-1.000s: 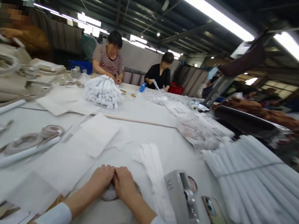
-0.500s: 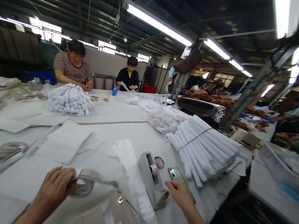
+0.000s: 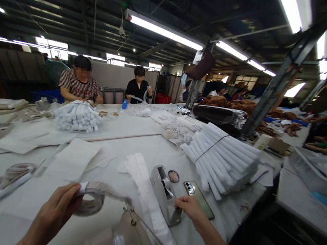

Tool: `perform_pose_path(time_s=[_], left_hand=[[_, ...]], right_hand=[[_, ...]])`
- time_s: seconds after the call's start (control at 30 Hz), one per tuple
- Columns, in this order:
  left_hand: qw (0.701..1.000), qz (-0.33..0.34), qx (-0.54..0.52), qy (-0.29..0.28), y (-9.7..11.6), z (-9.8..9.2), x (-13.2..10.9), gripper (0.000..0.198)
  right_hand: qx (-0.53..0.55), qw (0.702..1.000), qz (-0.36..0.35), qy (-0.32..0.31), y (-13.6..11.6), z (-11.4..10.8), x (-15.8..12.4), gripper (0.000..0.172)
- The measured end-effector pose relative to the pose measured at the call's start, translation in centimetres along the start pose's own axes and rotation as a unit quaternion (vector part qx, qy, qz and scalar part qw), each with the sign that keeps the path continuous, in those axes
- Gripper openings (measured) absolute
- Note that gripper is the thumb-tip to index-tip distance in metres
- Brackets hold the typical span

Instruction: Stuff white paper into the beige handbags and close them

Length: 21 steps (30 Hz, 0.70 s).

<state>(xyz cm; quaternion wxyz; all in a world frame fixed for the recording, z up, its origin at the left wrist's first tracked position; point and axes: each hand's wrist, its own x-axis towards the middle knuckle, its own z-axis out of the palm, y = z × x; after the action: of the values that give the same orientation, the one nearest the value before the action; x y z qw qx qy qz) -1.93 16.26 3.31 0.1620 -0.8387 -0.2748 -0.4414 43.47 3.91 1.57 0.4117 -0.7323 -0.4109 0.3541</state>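
Observation:
My left hand (image 3: 57, 209) is closed around the white-wrapped end of a beige strap (image 3: 92, 205), whose loop hangs beside the fingers. The strap runs right towards a beige bag (image 3: 134, 231) with a small metal fitting, low in the view. My right hand (image 3: 191, 208) pinches the end of a clear tape (image 3: 170, 192) at the front of a grey tape dispenser (image 3: 161, 182). Left of the dispenser lies a long flattened white sleeve (image 3: 145, 192). A phone (image 3: 205, 204) rests just behind my right hand, and a small round dish (image 3: 173, 176) stands by the dispenser.
A banded bundle of white foam tubes (image 3: 222, 158) lies at right, with another bundle (image 3: 77, 117) further back. White sheets (image 3: 74, 157) and coiled straps (image 3: 20, 172) cover the left. Two people work across the table (image 3: 127, 142). A grey bin (image 3: 305, 165) stands at right.
My right hand has moved slightly left and has come to the dispenser's front, where tape now stretches from the roll to the fingers. My left hand keeps hold of the strap.

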Motion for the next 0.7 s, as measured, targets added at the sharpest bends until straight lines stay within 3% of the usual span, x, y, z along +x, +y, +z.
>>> perform_pose_path(time_s=[0.17,0.3,0.37,0.53,0.7], left_hand=[[0.987,-0.133,-0.042,-0.081,-1.0,2.0,0.0,0.031],[0.920,-0.300,-0.104,-0.228,-1.8,2.8,0.1,0.029],[0.886,-0.346,-0.144,-0.274,-2.2,3.2,-0.1,0.027],[0.829,-0.400,-0.229,-0.316,-3.1,4.2,-0.3,0.031],[0.783,-0.448,-0.290,-0.318,-2.4,3.7,1.4,0.034]], right_hand=[[0.012,0.997,-0.025,0.067,-0.1,0.2,-1.4,0.035],[-0.003,0.992,-0.054,0.113,-0.5,-0.2,-3.2,0.033],[-0.022,0.991,-0.052,0.121,-0.5,-0.3,-4.1,0.033],[-0.040,0.992,-0.004,0.119,0.2,0.4,-5.6,0.037],[-0.007,0.996,0.041,0.081,0.5,1.0,-5.7,0.039]])
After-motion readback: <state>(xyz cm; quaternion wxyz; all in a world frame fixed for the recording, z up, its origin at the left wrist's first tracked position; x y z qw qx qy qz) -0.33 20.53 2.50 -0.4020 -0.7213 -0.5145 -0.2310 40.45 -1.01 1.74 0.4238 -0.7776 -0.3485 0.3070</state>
